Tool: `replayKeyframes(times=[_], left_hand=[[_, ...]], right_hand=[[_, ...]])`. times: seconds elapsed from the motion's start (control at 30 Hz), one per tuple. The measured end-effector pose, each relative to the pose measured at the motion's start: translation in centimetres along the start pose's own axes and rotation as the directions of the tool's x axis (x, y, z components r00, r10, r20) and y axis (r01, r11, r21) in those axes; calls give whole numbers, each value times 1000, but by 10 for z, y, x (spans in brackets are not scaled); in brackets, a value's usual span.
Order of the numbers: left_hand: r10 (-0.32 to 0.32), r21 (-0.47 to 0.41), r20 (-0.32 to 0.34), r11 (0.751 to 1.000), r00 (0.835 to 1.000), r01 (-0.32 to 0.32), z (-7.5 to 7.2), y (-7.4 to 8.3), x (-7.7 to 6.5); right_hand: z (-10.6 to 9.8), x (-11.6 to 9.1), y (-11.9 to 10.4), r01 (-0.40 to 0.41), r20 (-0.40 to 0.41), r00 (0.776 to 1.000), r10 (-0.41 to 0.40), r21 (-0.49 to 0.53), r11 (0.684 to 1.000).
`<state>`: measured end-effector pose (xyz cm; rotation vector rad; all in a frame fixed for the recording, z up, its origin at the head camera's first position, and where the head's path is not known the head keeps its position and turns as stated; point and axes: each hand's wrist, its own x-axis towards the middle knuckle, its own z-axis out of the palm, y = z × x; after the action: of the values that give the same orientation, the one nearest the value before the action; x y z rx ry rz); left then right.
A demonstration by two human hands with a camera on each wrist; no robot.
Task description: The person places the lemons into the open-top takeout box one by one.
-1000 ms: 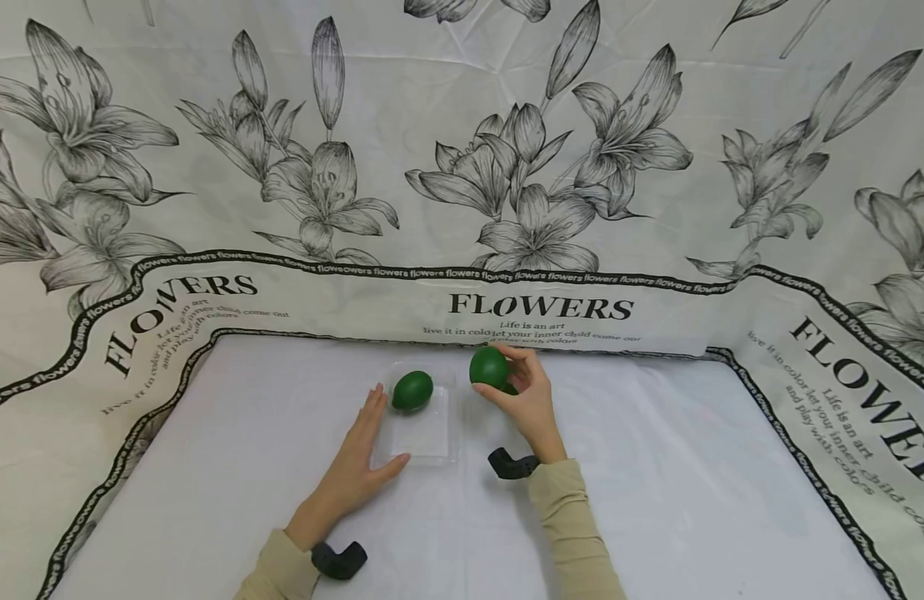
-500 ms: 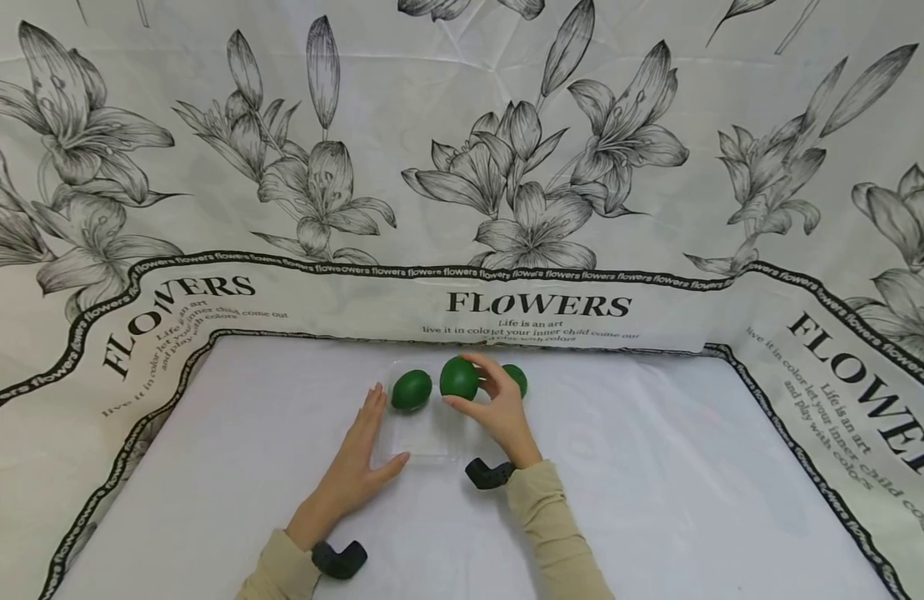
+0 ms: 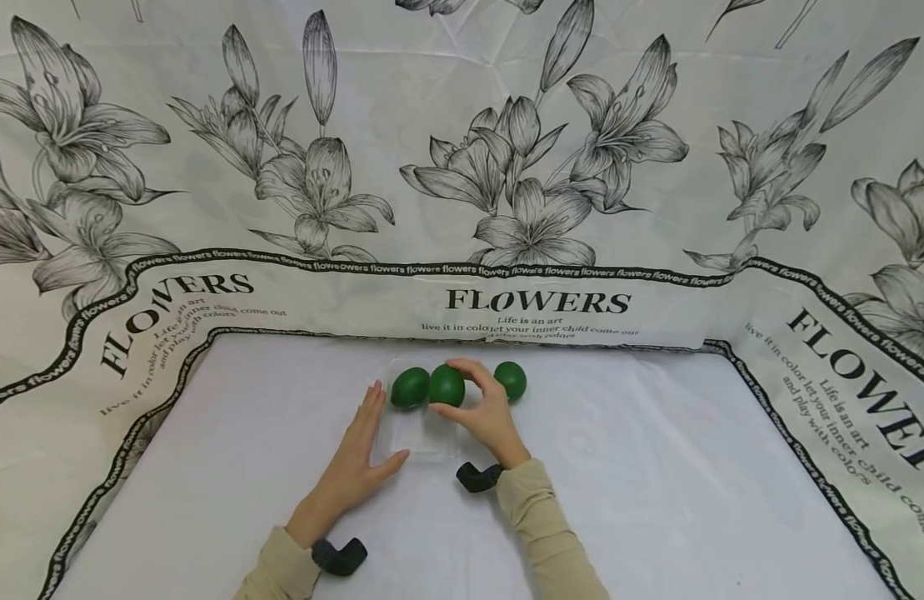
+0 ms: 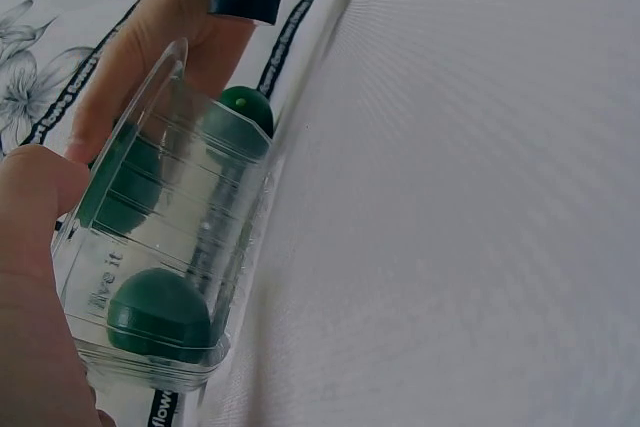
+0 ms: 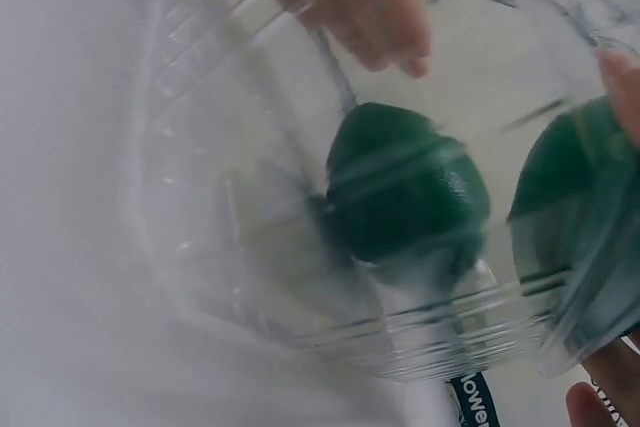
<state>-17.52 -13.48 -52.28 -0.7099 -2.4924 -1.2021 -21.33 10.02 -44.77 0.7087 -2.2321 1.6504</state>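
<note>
A clear plastic container sits on the white table, with one green lime in its far left corner. My right hand grips a second lime between thumb and fingers, over the container's far right part, right beside the first lime. Along the container's left side lies my left hand, fingers straight and thumb spread toward the near edge. Through the clear wall in the left wrist view, both limes show. The right wrist view looks through the plastic at the resting lime and the held lime.
A third lime lies on the table just right of the container, behind my right hand. A white cloth printed with flowers and lettering stands along the back and sides. Black camera mounts are worn at both wrists.
My right hand has carried the gripped lime leftward, from right of the container to over it beside the first lime. The third lime has come into sight. My left hand stays put.
</note>
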Motion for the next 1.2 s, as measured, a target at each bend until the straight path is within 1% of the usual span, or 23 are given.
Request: replayKeyframes(times=[0.1, 0.33, 0.37, 0.47, 0.7, 0.87, 1.0, 1.2], left_hand=[[-7, -7, 0, 1000, 1000, 7, 0, -1, 0], [4, -7, 1, 1000, 1000, -4, -1, 1, 0], [3, -9, 2, 1000, 1000, -3, -1, 1, 0], [-4, -19, 2, 1000, 1000, 5, -2, 2, 0], [6, -18, -5, 1000, 1000, -6, -1, 2, -1], [10, -20, -5, 1000, 1000, -10, -1, 0, -2], [10, -17, -4, 1000, 1000, -11, -1, 0, 0], [5, -11, -5, 1000, 1000, -5, -3, 2, 0]], right_hand=[[2, 0, 3, 8, 8, 1000, -8, -9, 1000], [12, 1, 41, 38, 14, 999, -37, -61, 997], [13, 1, 42, 42, 18, 999, -40, -70, 997], [15, 1, 44, 49, 32, 998, -46, -95, 994], [18, 0, 45, 26, 59, 998, -17, -159, 987], [18, -1, 44, 54, 68, 997, -39, -225, 973], [17, 0, 43, 62, 86, 995, -41, -261, 963], [17, 2, 40, 49, 131, 991, -8, -311, 949]])
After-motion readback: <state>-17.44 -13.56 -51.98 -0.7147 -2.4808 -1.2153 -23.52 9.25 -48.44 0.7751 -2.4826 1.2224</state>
